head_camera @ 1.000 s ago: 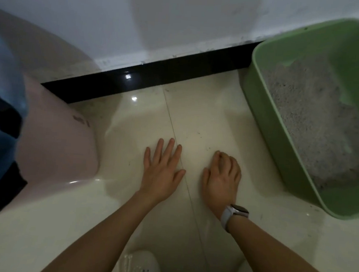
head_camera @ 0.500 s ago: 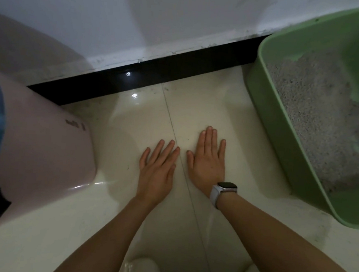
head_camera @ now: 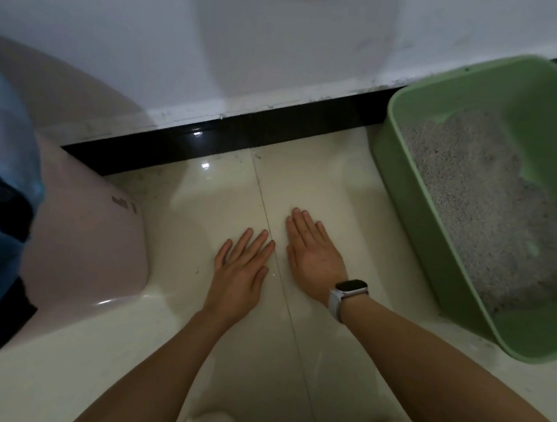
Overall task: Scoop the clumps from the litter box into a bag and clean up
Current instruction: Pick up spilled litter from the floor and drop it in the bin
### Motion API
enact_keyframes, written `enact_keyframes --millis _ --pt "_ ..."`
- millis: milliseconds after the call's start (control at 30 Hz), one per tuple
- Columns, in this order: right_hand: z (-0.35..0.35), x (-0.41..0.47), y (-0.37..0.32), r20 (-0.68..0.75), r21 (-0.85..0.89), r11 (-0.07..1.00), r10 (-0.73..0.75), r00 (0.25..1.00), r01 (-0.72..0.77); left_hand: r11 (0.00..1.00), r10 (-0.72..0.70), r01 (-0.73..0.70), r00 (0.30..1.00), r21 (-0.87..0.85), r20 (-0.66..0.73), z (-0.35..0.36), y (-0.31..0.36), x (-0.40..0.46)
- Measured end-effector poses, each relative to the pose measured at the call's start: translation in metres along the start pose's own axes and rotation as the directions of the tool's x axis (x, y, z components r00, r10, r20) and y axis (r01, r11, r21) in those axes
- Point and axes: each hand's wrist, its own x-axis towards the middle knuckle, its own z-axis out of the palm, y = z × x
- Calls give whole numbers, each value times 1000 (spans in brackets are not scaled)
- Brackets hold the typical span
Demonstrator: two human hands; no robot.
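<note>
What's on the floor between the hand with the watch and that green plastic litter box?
Only bare glossy cream floor tile, as the head view shows. The right hand lies flat on it, apart from the green plastic litter box.

The floor (head_camera: 321, 187) is laid with cream tiles, glazed smooth and glossy, in which light spots are mirrored. The skirting (head_camera: 276, 135) is finished in shiny black. The wall (head_camera: 249, 44) is painted matt white. The litter box (head_camera: 413, 200) is moulded of smooth green plastic with a dull sheen; the litter (head_camera: 478, 205) in it is seen as grey, coarse grains. A pink bin (head_camera: 80, 246) of smooth plastic is lined with thin, translucent blue film (head_camera: 9, 132). A pale, rubbery strap is worn with the glass-faced watch (head_camera: 347, 293).
</note>
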Motion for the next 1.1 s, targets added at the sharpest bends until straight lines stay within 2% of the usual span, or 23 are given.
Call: enact_keyframes --millis 167,300,400,500,567,633,700,800,900,1000,1100 --pt "2 -17 6 -20 -79 995 -55 998 53 1000 15 -15 999 25 -31 1 -1 0" --pt "-2 -28 4 -85 -42 996 -82 993 79 999 32 -31 998 17 -54 2 -2 0" --pt "-12 -32 6 -160 225 974 39 986 -2 999 31 -31 998 -7 -61 3 -2 0" --pt "-14 -34 16 -262 293 941 247 933 -167 999 32 -34 997 -19 -65 3 -3 0" --pt "-10 -35 17 -248 241 931 333 910 -275 999 29 -30 998 -25 -63 3 -3 -1" --pt "0 -35 13 -239 163 935 348 906 -316 999 27 -28 998 -27 -56 3 -3 -1" --pt "10 -36 4 -162 107 935 353 921 -339 999 25 -26 999 -26 -44 3 -3 -1" --pt "20 -35 -6 -63 73 932 361 930 -356 999 22 -23 999 -26 -39 2 -2 -1" --pt "20 -34 -6 -30 30 941 338 941 -337 999 15 -17 999 -39 -42 1 -1 -1" --pt "16 -35 -1 -33 51 961 275 961 -273 999 14 -16 999 -38 -49 2 -1 -1" --pt "11 -28 7 -62 90 955 290 955 -284 999 12 -14 998 -44 -54 3 -2 -1"
